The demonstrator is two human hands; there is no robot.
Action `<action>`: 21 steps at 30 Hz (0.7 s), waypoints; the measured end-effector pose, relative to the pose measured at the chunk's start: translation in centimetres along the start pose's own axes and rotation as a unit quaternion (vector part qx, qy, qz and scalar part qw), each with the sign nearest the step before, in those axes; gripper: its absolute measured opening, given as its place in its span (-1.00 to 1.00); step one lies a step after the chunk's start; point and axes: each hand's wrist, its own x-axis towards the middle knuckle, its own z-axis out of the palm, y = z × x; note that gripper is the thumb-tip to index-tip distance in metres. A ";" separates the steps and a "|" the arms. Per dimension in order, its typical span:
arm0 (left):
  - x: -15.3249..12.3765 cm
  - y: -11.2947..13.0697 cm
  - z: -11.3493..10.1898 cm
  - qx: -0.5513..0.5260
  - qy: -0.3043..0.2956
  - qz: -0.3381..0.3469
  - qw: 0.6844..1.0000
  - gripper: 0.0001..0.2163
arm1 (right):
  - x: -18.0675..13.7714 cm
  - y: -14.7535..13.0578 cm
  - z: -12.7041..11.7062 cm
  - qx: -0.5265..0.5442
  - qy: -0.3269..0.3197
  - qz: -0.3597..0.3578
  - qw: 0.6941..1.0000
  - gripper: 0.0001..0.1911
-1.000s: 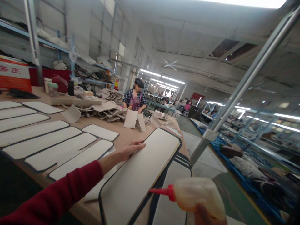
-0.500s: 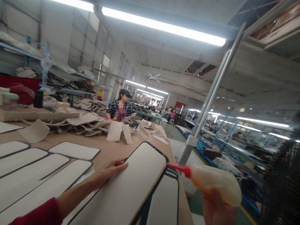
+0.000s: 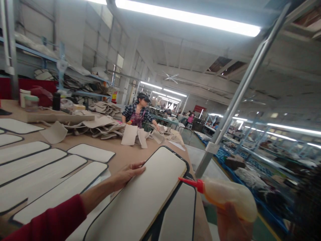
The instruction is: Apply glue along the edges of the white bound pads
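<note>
Long ceiling lights [image 3: 188, 17] lit a grey hall; a metal pole [image 3: 235, 97] rose beside the brown counter [image 3: 125, 154], shelves [image 3: 75, 72] behind.

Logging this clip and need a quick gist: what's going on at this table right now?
A person in a red sleeve presses the left hand flat on the edge of a long pale panel with dark trim, tilted up off the table. The right hand holds a squeeze bottle, its red nozzle pointing at the panel's right edge. Similar panels lie in rows to the left. Another person works at the far end.
</note>
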 end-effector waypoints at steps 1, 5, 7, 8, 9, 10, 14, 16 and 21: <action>0.0 0.0 0.2 -0.001 0.000 -0.001 1.000 -0.38 | -0.2 0.0 0.0 -0.002 0.003 0.008 1.000 -0.25; -0.1 0.0 0.4 -0.011 0.021 0.004 1.000 -0.35 | -0.9 0.1 0.0 -0.002 -0.014 0.007 1.000 -0.23; 0.0 -0.1 0.3 -0.010 0.019 0.009 1.000 -0.39 | -1.2 0.1 -0.1 0.005 -0.027 0.003 1.000 -0.27; 0.0 -0.2 0.2 -0.005 0.012 0.009 1.000 -0.44 | -1.4 0.2 -0.1 0.007 -0.031 0.004 0.999 -0.30; 0.1 -0.2 0.1 0.001 0.004 0.007 1.000 -0.49 | -1.5 0.2 -0.1 0.008 -0.033 0.007 0.999 -0.32; 0.1 -0.3 0.0 0.006 -0.004 0.006 1.000 -0.53 | -1.7 0.2 -0.1 0.008 -0.034 0.009 0.999 -0.34; 0.1 -0.2 0.2 0.004 0.005 0.005 1.000 -0.58 | -2.2 0.6 -0.3 0.006 -0.055 0.012 0.998 -0.36; -0.1 0.0 0.4 -0.002 0.017 0.000 1.000 -0.58 | -2.4 0.7 -0.4 0.001 -0.064 0.010 0.998 -0.46; -0.4 0.2 0.6 -0.012 0.030 -0.012 0.999 -0.58 | -3.1 0.7 -0.5 -0.006 -0.075 0.032 0.997 -0.64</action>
